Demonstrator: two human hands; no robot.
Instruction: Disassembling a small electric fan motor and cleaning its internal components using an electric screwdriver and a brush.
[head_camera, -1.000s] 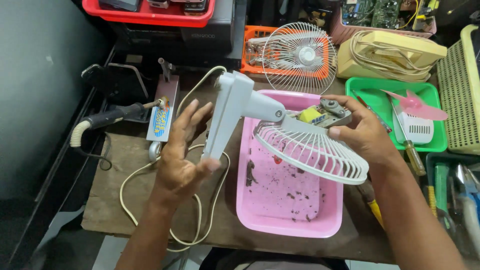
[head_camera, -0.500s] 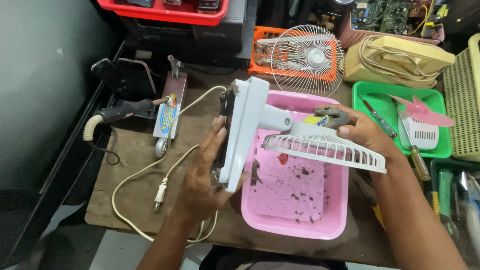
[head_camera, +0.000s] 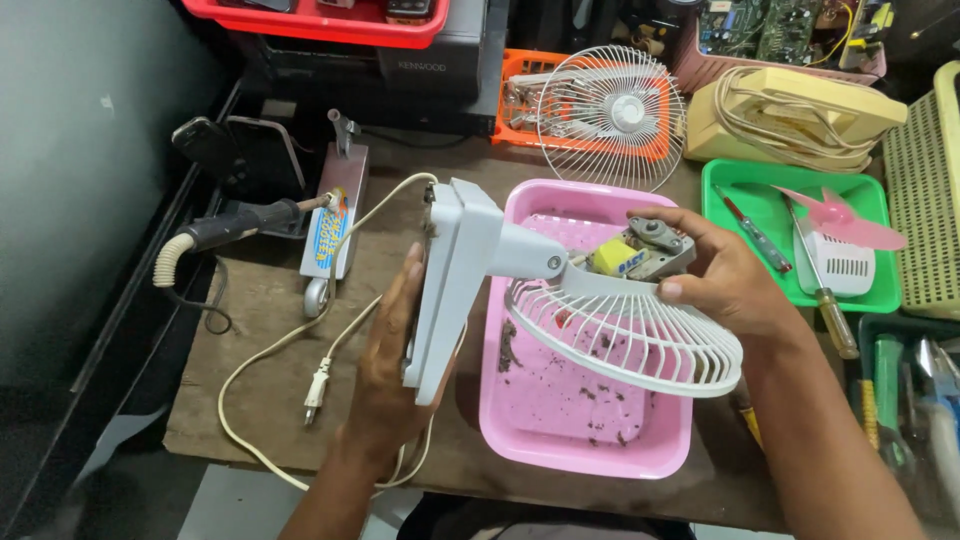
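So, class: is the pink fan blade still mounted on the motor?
No: the pink fan blade lies in the green tray, apart from the motor.

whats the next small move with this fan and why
Probably lower the fan over the pink tray and set it down. The left hand grips the white base on edge, the right hand holds the bare motor, and the rear guard hangs above the tray, which already holds dirt. Resting it would likely free a hand for the screwdrivers nearby.
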